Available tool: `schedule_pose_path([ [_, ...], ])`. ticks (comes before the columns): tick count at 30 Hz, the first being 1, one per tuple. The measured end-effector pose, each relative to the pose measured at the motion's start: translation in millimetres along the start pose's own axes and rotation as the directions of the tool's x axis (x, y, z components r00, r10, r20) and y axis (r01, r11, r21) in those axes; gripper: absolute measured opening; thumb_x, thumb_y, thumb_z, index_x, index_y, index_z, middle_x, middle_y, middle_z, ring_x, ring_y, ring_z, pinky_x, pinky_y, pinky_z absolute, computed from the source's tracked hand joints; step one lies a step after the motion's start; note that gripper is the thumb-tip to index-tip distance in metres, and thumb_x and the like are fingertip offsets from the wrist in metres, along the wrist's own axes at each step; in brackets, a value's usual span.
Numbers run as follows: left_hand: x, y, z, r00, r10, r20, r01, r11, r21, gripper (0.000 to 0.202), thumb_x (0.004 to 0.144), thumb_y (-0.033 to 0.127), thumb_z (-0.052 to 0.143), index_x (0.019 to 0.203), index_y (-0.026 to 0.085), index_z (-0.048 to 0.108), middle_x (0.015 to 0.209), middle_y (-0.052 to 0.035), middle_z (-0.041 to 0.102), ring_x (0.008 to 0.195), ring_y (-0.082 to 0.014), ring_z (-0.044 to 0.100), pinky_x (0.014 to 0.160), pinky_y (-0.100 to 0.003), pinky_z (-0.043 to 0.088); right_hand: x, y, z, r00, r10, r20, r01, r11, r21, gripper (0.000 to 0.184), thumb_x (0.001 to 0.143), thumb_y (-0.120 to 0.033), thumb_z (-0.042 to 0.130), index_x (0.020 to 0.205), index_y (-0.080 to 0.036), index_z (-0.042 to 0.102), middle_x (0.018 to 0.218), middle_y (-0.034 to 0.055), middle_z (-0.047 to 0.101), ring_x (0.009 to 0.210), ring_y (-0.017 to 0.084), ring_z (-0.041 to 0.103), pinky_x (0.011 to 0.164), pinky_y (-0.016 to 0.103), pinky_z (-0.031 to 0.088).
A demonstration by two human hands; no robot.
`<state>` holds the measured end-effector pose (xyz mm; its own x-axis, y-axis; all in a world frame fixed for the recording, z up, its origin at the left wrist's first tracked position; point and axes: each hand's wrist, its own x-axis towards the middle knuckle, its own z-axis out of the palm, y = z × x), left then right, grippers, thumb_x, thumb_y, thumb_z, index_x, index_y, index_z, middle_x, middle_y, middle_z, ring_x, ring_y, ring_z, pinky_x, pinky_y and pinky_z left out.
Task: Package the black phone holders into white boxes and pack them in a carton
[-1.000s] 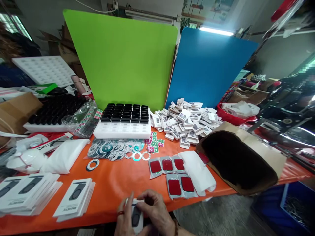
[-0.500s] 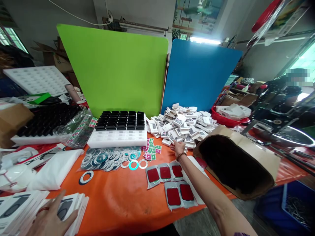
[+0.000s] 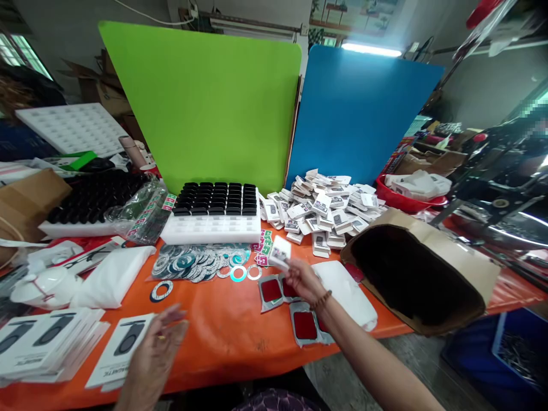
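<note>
My right hand (image 3: 303, 281) grips a small white box (image 3: 279, 253) by its lower edge, above the red square pads (image 3: 270, 290) in clear bags. Behind it lies a heap of similar white boxes (image 3: 338, 211). My left hand (image 3: 160, 342) has its fingers stretched out and holds nothing. It hovers at the right edge of a flat white package (image 3: 122, 345) printed with a dark ring shape; whether it touches the package I cannot tell. Further left is a stack of the same packages (image 3: 51, 339).
Black pieces stand in a white foam tray (image 3: 212, 228) before the green board (image 3: 205, 114). Ring stickers (image 3: 194, 262) lie in front. An open carton (image 3: 445, 240) and a white foam sheet (image 3: 349, 291) are at right. A blue bin (image 3: 505, 342) stands beside the table.
My right hand has come back from the heap, toward me and slightly left, with a small white box in it. My left hand has lifted off the packages and moved right.
</note>
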<state>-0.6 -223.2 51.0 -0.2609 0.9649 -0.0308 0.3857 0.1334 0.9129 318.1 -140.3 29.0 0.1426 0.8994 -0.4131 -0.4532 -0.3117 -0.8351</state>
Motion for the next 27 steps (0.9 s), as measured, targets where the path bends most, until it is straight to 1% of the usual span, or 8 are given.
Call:
schedule_pose_path([
  [2, -14, 3, 31.2, 0.947, -0.199, 0.254, 0.278, 0.904, -0.326, 0.068, 0.076, 0.067, 0.052, 0.116, 0.013, 0.056, 0.106, -0.0174, 0.069, 0.094, -0.0318, 0.068, 0.084, -0.048, 0.054, -40, 31, 12, 0.978, 0.071, 0.197, -0.068, 0.997, -0.018, 0.032, 0.071, -0.034, 0.073, 0.086, -0.017, 0.051, 0.059, -0.0034, 0.058, 0.043, 0.008, 0.053, 0.037, 0.017, 0.037],
  [4, -29, 6, 55.6, 0.8, -0.282, 0.53, 0.571, 0.629, -0.528, 0.072, 0.075, 0.069, 0.053, 0.12, 0.013, 0.055, 0.115, -0.0173, 0.068, 0.101, -0.0315, 0.066, 0.089, -0.047, 0.052, -74, 59, 22, 0.916, 0.145, 0.375, -0.115, 0.988, -0.102, 0.046, 0.065, -0.043, 0.077, 0.091, -0.019, 0.047, 0.06, -0.0057, 0.059, 0.04, 0.008, 0.052, 0.036, 0.016, 0.034],
  [8, -53, 9, 74.2, 0.614, -0.403, 0.678, 0.789, 0.349, -0.507, 0.06, 0.077, 0.053, 0.065, 0.12, 0.012, 0.059, 0.105, -0.0144, 0.073, 0.096, -0.0296, 0.069, 0.087, -0.041, 0.054, -97, 76, 25, 0.781, 0.232, 0.58, 0.035, 0.911, -0.411, 0.038, 0.07, -0.046, 0.072, 0.089, -0.019, 0.052, 0.066, -0.0045, 0.061, 0.044, 0.008, 0.052, 0.042, 0.019, 0.038],
  [12, -64, 2, 67.3, 0.592, -0.492, 0.638, 0.803, 0.297, -0.516, 0.054, 0.078, 0.044, 0.067, 0.121, 0.012, 0.058, 0.099, -0.0125, 0.075, 0.086, -0.0282, 0.072, 0.081, -0.042, 0.056, -54, 42, 11, 0.799, -0.093, 0.594, 0.541, 0.543, -0.643, 0.013, 0.079, -0.031, 0.065, 0.086, -0.02, 0.063, 0.087, 0.0028, 0.066, 0.079, 0.018, 0.06, 0.071, 0.03, 0.045],
  [15, -69, -4, 61.1, 0.567, -0.481, 0.669, 0.822, 0.273, -0.5, 0.056, 0.076, 0.047, 0.069, 0.118, 0.012, 0.06, 0.091, -0.0116, 0.076, 0.08, -0.028, 0.072, 0.08, -0.043, 0.056, -8, 18, 4, 0.785, -0.128, 0.606, 0.619, 0.197, -0.76, 0.038, 0.066, -0.019, 0.075, 0.102, -0.021, 0.062, 0.105, 0.0071, 0.064, 0.101, 0.027, 0.056, 0.085, 0.037, 0.041],
  [17, -72, -6, 59.3, 0.565, -0.447, 0.694, 0.825, 0.274, -0.495, 0.056, 0.073, 0.052, 0.07, 0.111, 0.011, 0.063, 0.085, -0.0114, 0.076, 0.078, -0.0274, 0.073, 0.081, -0.041, 0.056, 15, 12, 5, 0.797, -0.039, 0.603, 0.604, 0.092, -0.792, 0.048, 0.058, -0.015, 0.08, 0.102, -0.02, 0.062, 0.102, 0.0083, 0.063, 0.1, 0.029, 0.056, 0.083, 0.035, 0.04],
  [23, -77, -15, 59.3, 0.565, -0.391, 0.727, 0.823, 0.336, -0.458, 0.063, 0.066, 0.063, 0.07, 0.092, 0.007, 0.069, 0.077, -0.0156, 0.074, 0.088, -0.0312, 0.071, 0.083, -0.039, 0.054, 32, 23, 21, 0.789, 0.142, 0.598, 0.588, 0.114, -0.801, 0.055, 0.04, -0.024, 0.089, 0.087, -0.019, 0.061, 0.088, 0.0042, 0.059, 0.075, 0.02, 0.053, 0.063, 0.026, 0.037],
  [27, -78, -24, 58.8, 0.586, -0.384, 0.713, 0.805, 0.377, -0.459, 0.066, 0.063, 0.062, 0.072, 0.099, 0.007, 0.069, 0.08, -0.016, 0.074, 0.093, -0.0343, 0.069, 0.083, -0.041, 0.052, 22, 31, 22, 0.77, 0.113, 0.628, 0.543, 0.402, -0.737, 0.04, 0.048, -0.017, 0.081, 0.081, -0.019, 0.058, 0.082, -0.0002, 0.055, 0.067, 0.014, 0.047, 0.06, 0.025, 0.034],
])
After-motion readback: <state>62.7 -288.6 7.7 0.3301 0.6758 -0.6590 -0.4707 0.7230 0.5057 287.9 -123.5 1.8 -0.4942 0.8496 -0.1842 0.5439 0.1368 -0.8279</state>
